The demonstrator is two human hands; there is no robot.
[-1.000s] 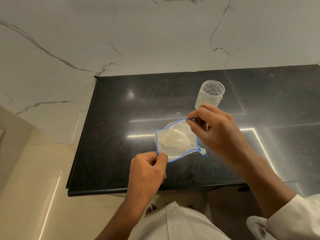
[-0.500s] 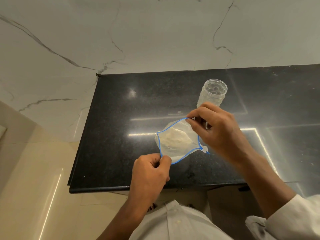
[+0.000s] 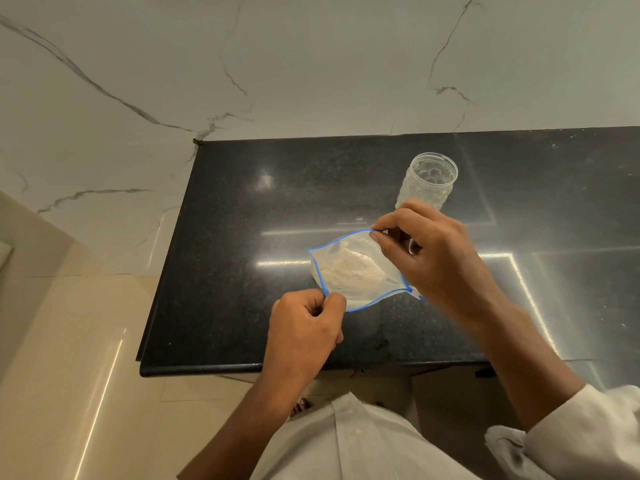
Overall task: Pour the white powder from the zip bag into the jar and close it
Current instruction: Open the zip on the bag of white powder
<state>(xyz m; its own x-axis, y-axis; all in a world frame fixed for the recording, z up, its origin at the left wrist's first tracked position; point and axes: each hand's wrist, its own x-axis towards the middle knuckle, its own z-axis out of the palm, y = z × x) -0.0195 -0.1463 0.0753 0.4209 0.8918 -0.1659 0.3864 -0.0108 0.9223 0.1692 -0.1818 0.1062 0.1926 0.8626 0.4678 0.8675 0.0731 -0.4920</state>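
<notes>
Centre frame, over the black granite counter [image 3: 225,237]: my left hand [image 3: 304,327] and right hand [image 3: 436,258] pinch opposite lips of the clear blue-edged zip bag [image 3: 353,271], spreading its mouth for pouring. Lidless clear plastic jar [image 3: 427,185] waits upper right.

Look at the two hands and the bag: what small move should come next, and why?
Probably carry the clear blue-edged zip bag over the open clear plastic jar and tip it. The left hand and right hand each pinch the bag's rim, its mouth gapes, the white powder sits inside, and the jar looks empty.
</notes>
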